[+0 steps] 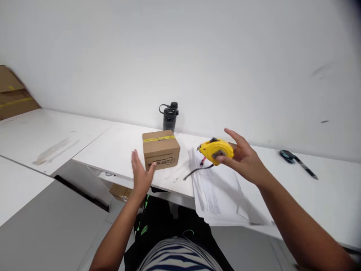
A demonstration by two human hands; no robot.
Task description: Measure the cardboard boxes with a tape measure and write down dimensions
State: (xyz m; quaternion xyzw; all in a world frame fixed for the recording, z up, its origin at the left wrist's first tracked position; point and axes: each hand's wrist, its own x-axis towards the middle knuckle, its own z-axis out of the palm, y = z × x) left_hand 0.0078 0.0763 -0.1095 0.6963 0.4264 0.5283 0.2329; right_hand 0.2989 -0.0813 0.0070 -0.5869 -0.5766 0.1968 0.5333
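Observation:
My right hand (245, 160) grips a yellow tape measure (217, 149) and holds it up over a stack of papers (214, 192). A black strap dangles from the tape measure, and its metal hook end points left. My left hand (142, 174) has its fingers apart at the front left corner of a small cardboard box (162, 150). Its thumb lies in front of the box's printed face; whether it touches the cardboard I cannot tell. Yellow tape runs across the top of the box, which sits on the white desk (118, 145).
A black bottle (170, 116) with a loop handle stands behind the box, near the wall. To the right lies a dark pen-like tool (304, 166) beside a teal and black item (287, 156). Larger cardboard boxes (14, 98) are at far left; another box (120, 191) sits beneath the desk.

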